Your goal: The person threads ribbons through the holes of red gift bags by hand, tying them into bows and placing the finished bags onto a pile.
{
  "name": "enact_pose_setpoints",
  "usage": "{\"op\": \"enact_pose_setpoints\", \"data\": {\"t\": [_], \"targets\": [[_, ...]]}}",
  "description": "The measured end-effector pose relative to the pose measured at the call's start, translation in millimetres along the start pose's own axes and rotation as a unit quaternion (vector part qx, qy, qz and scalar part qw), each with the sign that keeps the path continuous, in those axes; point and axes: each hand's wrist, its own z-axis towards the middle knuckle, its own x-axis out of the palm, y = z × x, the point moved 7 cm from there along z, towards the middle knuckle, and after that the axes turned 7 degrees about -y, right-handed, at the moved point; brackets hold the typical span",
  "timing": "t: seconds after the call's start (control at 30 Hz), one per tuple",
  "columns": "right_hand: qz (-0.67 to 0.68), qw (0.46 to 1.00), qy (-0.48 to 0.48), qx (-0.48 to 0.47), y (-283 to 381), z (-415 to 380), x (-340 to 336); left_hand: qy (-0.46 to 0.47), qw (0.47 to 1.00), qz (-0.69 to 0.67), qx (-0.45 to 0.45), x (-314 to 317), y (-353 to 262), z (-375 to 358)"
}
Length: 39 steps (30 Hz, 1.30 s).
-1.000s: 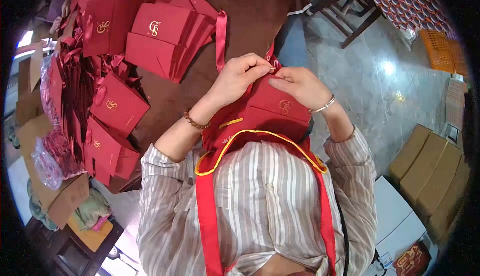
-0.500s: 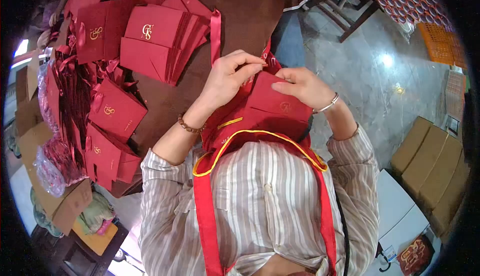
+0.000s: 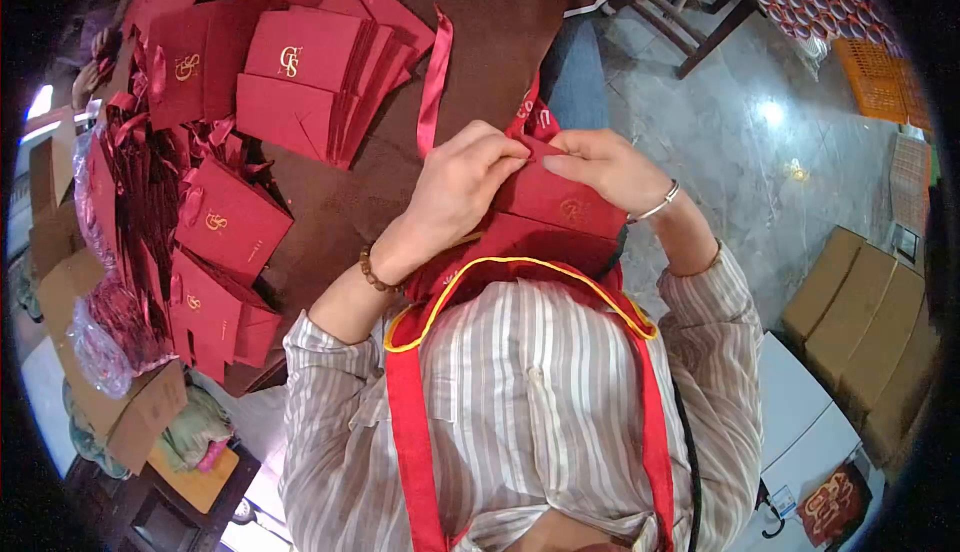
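A small red paper gift bag (image 3: 560, 197) with a faint gold logo lies flat in front of my apron, low over my lap. My right hand (image 3: 605, 172) pinches its upper edge, thumb on the face towards me. At the bag's upper left corner, the fingers of my left hand (image 3: 470, 177) are closed in a pinch; what is between them is hidden. A red satin ribbon (image 3: 434, 82) runs up over the brown cloth from behind my left hand. Whether I hold that ribbon cannot be seen.
Stacked red gift bags (image 3: 300, 57) and more loose bags (image 3: 235, 220) cover the brown-clothed table (image 3: 490, 22) on the left. Clear plastic wrap (image 3: 100, 342) lies at its edge. Cardboard boxes (image 3: 860, 322) and an orange crate (image 3: 880, 82) stand on the right. Another person's hand shows far left.
My left hand's pinch has moved down onto the bag's upper edge, close to my right thumb. The bag lies slightly turned, and the ribbon's upper end has shifted up and right.
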Motion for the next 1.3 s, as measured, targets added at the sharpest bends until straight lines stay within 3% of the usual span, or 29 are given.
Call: {"op": "enact_pose_setpoints", "data": {"t": [0.03, 0.1, 0.4, 0.7, 1.3], "targets": [[0.0, 1.0, 0.0, 0.0, 0, 0, 0, 0.0, 1.0, 0.0, 0.0, 3, 0, -1], [0.08, 0.996, 0.023, 0.013, 0, -1, 2, -0.048, 0.995, 0.026, 0.088, 0, -11, -2], [0.042, 0.999, 0.018, 0.02, 2, 0, 5, -0.053, 0.973, 0.133, 0.181, 0, -24, -9], [0.035, 0.999, 0.004, 0.004, 9, -5, 4, -0.089, 0.984, 0.117, 0.104, 8, -15, -11], [-0.049, 0.995, -0.058, -0.059, 22, -12, 2, -0.044, 0.973, 0.171, 0.146, 16, -23, -15]]}}
